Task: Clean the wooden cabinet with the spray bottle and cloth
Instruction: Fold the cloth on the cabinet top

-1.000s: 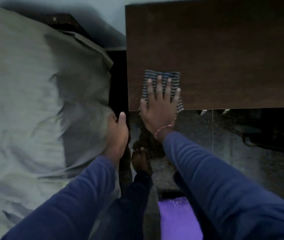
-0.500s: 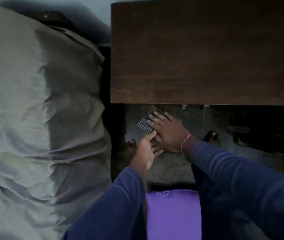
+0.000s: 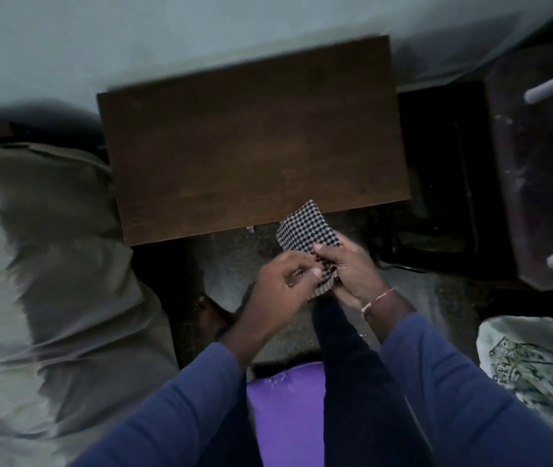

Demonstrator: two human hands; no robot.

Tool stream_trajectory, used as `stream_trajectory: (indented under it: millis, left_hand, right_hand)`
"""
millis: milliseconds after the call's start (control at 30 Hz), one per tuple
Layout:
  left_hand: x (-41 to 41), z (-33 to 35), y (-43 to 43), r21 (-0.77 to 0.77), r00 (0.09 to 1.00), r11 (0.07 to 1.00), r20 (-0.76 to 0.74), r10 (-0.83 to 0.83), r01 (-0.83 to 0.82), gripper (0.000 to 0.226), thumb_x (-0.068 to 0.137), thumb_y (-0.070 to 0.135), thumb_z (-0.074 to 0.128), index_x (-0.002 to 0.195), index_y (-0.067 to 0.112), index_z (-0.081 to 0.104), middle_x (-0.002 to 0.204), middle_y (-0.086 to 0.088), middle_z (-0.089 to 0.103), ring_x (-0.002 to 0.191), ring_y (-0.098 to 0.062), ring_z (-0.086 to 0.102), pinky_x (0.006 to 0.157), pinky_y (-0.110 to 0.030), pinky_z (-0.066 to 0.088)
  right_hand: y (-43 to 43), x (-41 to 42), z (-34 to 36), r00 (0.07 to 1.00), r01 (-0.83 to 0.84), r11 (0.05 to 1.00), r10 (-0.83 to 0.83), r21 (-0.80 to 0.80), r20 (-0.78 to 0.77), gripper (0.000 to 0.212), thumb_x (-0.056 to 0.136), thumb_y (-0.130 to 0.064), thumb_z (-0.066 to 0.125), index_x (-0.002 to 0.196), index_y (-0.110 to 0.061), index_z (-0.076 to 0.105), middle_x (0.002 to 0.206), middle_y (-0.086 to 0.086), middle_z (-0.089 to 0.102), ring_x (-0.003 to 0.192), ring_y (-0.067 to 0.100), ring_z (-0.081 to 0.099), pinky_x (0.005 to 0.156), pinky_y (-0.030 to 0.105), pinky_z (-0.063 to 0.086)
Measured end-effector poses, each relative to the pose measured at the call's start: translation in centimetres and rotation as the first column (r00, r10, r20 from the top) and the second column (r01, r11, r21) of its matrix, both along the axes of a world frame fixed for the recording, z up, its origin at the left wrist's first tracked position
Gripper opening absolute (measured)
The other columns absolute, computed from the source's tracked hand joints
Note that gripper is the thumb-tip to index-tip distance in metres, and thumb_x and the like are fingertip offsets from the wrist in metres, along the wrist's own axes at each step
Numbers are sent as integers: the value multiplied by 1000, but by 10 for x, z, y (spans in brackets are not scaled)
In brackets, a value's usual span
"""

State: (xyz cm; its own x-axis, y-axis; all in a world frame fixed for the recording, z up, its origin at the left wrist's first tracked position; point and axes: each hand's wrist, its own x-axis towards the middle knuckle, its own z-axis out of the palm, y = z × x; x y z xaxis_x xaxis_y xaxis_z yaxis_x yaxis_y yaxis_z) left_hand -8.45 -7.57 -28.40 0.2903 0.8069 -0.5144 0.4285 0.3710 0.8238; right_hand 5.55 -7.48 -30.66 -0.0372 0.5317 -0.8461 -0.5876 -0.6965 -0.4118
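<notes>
I hold the checked cloth (image 3: 307, 235) off the wooden cabinet (image 3: 251, 143), just past its near right corner, my right hand (image 3: 352, 271) curled round its lower part and my left hand (image 3: 285, 281) pinching the lower edge between thumb and fingers. I judge I am refolding it. I should turn a fresh face outward, fold it flat and firm, then lay it back on the top. I see no spray bottle here.
</notes>
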Motion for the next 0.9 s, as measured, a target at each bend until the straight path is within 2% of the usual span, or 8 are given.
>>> stream_trajectory:
  millis: [67, 133, 233, 400, 533, 667, 800, 900]
  left_hand:
    - [10, 4, 16, -60, 948, 948, -87, 306, -311, 27, 89, 22, 68, 115, 14, 66, 111, 0, 66, 94, 5, 60, 84, -12, 45]
    - [22, 6, 34, -464, 856, 741, -78, 511, -484, 46, 88, 39, 66, 127, 16, 57, 123, -3, 61, 108, -10, 59, 98, -30, 46]
    - [35, 8, 57, -836, 661, 485, 214, 719, -258, 67, 84, 51, 63, 133, 7, 55, 136, -17, 57, 131, -34, 50, 112, -52, 36]
    - [81, 27, 78, -708, 868, 684, 214, 449, -179, 33, 92, 8, 58, 123, -3, 59, 113, -14, 67, 103, -26, 63, 91, -39, 54]
    - [112, 38, 79, -671, 780, 705, 308, 545, -229, 13, 90, -1, 57, 101, 4, 61, 99, -8, 71, 90, -19, 69, 72, -30, 59]
    - [138, 44, 81, -669, 777, 720, 351, 523, -183, 21, 89, -6, 55, 106, 5, 60, 104, -10, 70, 90, -19, 71, 71, -31, 59]
    - [171, 61, 96, -488, 885, 873, 409, 221, 7, 47, 84, -19, 51, 117, 14, 48, 99, -2, 65, 82, -12, 66, 60, -23, 57]
    - [207, 82, 105, -313, 855, 938, 518, 37, 148, 73, 81, -21, 53, 133, 29, 46, 119, 4, 62, 99, -9, 66, 76, -27, 58]
  right_hand:
    - [3, 18, 18, 998, 51, 998, -50, 23, -26, 30, 93, 6, 44, 119, -2, 58, 111, 19, 66, 99, 29, 64, 95, 45, 48]
    - [6, 34, 40, 995, 77, 995, -73, 61, -74, 33, 93, 7, 41, 120, -2, 58, 113, 18, 66, 100, 28, 64, 94, 43, 50]
    - [8, 67, 62, 979, 113, 991, -98, 73, -176, 36, 92, 4, 42, 125, -1, 56, 116, 18, 66, 103, 28, 65, 90, 40, 54]
    - [2, 121, 74, 987, 126, 989, -132, -73, -88, 27, 92, -19, 51, 107, -3, 68, 108, 12, 71, 99, 23, 67, 86, 36, 56]
    - [-15, 156, 78, 896, 441, 894, -434, 76, -100, 59, 84, -37, 59, 131, -3, 52, 137, 16, 55, 124, 28, 55, 105, 47, 43]
    - [-18, 145, 75, 928, 293, 948, -313, 120, 204, 34, 86, -16, 63, 119, -7, 63, 119, 14, 68, 113, 33, 63, 98, 48, 48]
    - [-6, 170, 86, 685, 209, 967, -249, 143, 684, 18, 81, -14, 68, 99, -13, 67, 96, 5, 74, 93, 23, 71, 88, 46, 56]
    - [8, 198, 114, 423, 146, 985, -150, 96, 894, 21, 85, -17, 67, 104, -18, 60, 95, -6, 67, 88, 12, 65, 75, 22, 50]
